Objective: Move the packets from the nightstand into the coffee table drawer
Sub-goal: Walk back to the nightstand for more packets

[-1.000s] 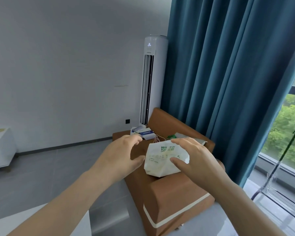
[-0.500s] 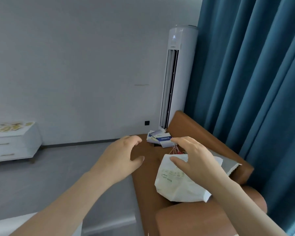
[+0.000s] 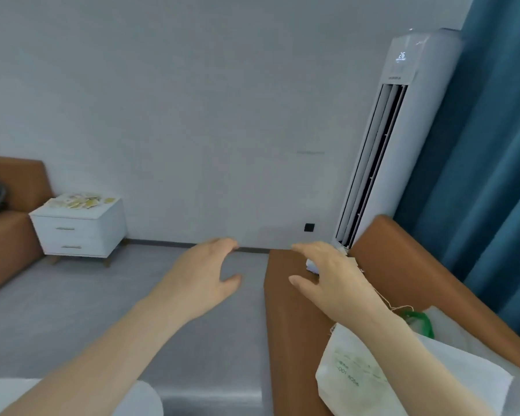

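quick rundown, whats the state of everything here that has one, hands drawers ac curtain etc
left hand: open, holding nothing
right hand: open, holding nothing
nightstand: both drawers shut
packets: scattered on the nightstand top
air conditioner: on, display lit
curtain: drawn, as far as in view
white bag: lying on the sofa, not held

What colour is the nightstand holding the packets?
White nightstand, seen best in the head view.

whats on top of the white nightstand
Yellowish packets lie scattered across the nightstand top, too blurred to count. Whether anything lies beneath them cannot be seen.
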The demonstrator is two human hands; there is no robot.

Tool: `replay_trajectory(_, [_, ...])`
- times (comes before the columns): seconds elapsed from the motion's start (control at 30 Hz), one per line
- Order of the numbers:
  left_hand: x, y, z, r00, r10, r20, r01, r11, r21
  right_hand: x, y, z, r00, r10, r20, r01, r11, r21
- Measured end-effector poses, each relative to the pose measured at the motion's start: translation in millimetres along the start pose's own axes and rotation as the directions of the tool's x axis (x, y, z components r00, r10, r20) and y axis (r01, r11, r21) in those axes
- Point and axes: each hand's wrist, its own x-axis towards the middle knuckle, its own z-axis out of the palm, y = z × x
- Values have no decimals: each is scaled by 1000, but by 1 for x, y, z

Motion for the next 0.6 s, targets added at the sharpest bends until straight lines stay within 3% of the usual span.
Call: replay_trajectory(0.6, [256, -189, -15, 980, -171, -105, 180, 980, 86, 351, 12, 100, 976, -214, 25, 211, 973, 97])
